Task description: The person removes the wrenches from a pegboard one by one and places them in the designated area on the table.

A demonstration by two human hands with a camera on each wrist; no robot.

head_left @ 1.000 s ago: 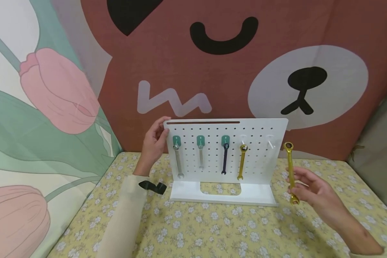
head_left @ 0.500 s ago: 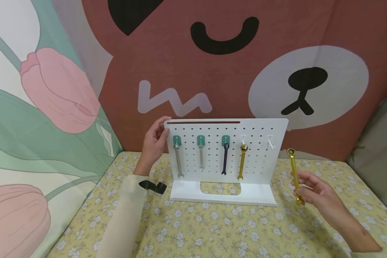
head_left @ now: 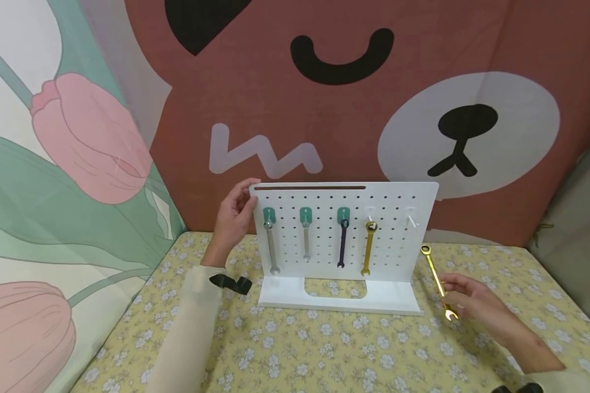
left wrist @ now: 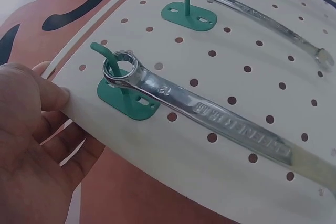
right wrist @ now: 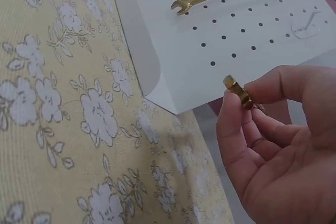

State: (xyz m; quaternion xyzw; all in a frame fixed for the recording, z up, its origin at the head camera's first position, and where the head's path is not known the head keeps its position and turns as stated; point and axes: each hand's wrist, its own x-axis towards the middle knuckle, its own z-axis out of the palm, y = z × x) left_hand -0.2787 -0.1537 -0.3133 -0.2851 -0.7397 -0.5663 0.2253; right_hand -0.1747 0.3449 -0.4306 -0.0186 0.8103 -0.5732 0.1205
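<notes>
My left hand (head_left: 232, 222) grips the upper left edge of a white pegboard (head_left: 393, 262), thumb on the front and fingers behind. To the right of the board, my right hand (head_left: 479, 308) pinches a gold combination wrench (head_left: 434, 275) near its open end. The ring end points up and left; in the right wrist view mainly the open end of this wrench (right wrist: 242, 96) shows. On the board hang a long silver wrench (head_left: 272, 248), a shorter silver wrench (head_left: 307, 241), a dark blue wrench (head_left: 343, 245) and another gold wrench (head_left: 368, 252), each by its ring.
Green hooks (left wrist: 131, 100) carry the left three wrenches. A clear hook (head_left: 411, 219) sticks out at the board's right end. The board's white base (head_left: 285, 295) stands on a floral yellow tablecloth (head_left: 324, 349). A bear-print cloth (head_left: 344, 136) hangs behind.
The right hand has lowered the gold wrench, whose ring end has dropped and now leans further left. The left hand keeps its hold on the pegboard.
</notes>
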